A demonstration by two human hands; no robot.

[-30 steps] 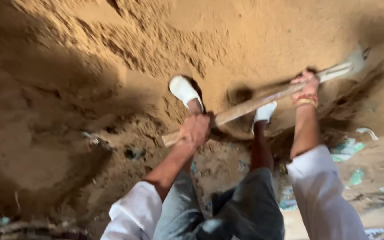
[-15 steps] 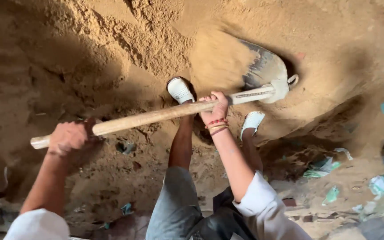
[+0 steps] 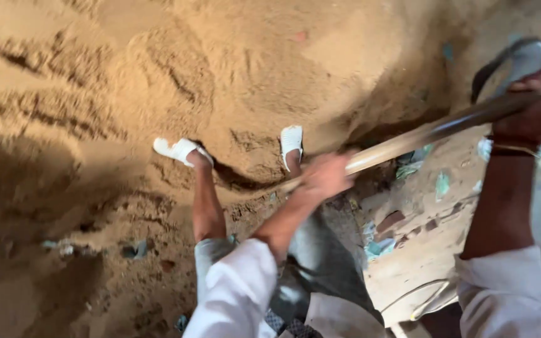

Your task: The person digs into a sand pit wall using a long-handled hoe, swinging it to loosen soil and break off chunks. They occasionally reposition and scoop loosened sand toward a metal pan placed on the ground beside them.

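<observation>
While the shovel (image 3: pixel 433 128) is gripped at its wooden handle by 2 well-separated hands, left hand (image 3: pixel 325 176) low near the feet and right hand (image 3: pixel 536 106) high by the blade, the blade is held at upper right above the rubble. With the sand pile (image 3: pixel 220 81) loose under 2 slippered feet (image 3: pixel 291 141), a slip or a blade strike on a foot is judged possible.

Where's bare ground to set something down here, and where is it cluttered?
Bare: the shadowed dirt at lower left, bordered by the tan sand pile above and scattered small debris to the right. Crowded: right of the white sandals, under the long wooden shovel handle, with teal scraps and brick bits.
</observation>
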